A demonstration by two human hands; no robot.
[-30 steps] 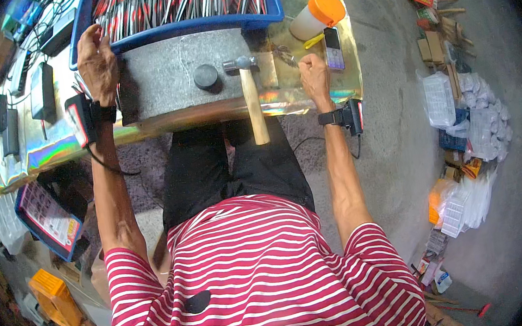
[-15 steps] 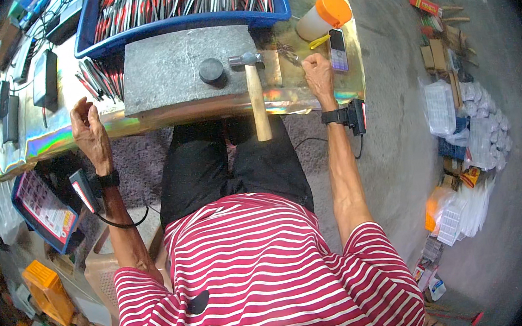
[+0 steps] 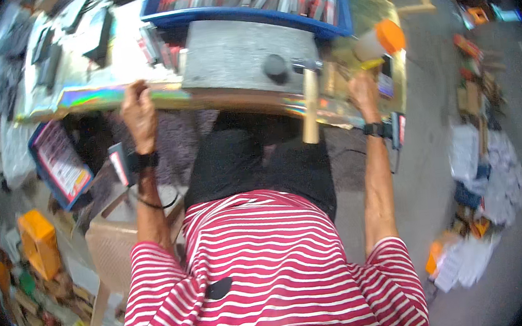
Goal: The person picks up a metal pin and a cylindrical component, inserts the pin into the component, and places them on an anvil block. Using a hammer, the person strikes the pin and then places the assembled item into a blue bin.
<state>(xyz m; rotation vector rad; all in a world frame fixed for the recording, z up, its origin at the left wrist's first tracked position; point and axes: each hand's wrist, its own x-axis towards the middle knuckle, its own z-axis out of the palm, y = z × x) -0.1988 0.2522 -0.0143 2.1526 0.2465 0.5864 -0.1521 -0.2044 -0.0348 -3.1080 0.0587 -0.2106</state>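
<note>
My left hand (image 3: pixel 140 119) hovers at the table's front edge, fingers loosely curled with a gap by the thumb. Nothing shows in it, though motion blurs it. At the table's right end, my right hand (image 3: pixel 364 95) is closed, its fingertips pressed together; whatever they pinch is too blurred to make out. Between the hands lies a grey stone block (image 3: pixel 234 54). On it rest a dark round disc (image 3: pixel 276 67) and a hammer (image 3: pixel 310 104), whose wooden handle sticks out past the front edge. Thin red and grey pieces (image 3: pixel 158 48) lean left of the block.
Behind the block stands a blue crate (image 3: pixel 251 12) packed with similar thin pieces. A jar with an orange lid (image 3: pixel 391 36), a yellow item (image 3: pixel 371 63) and a phone (image 3: pixel 386 81) are near my right hand. Black boxes (image 3: pixel 98 39) lie at the left. A chair (image 3: pixel 113 242) stands below.
The view has swung, so the table and both hands appear further right and the picture is blurred. My left hand's fingers look more curled; the right stays closed beside the phone.
</note>
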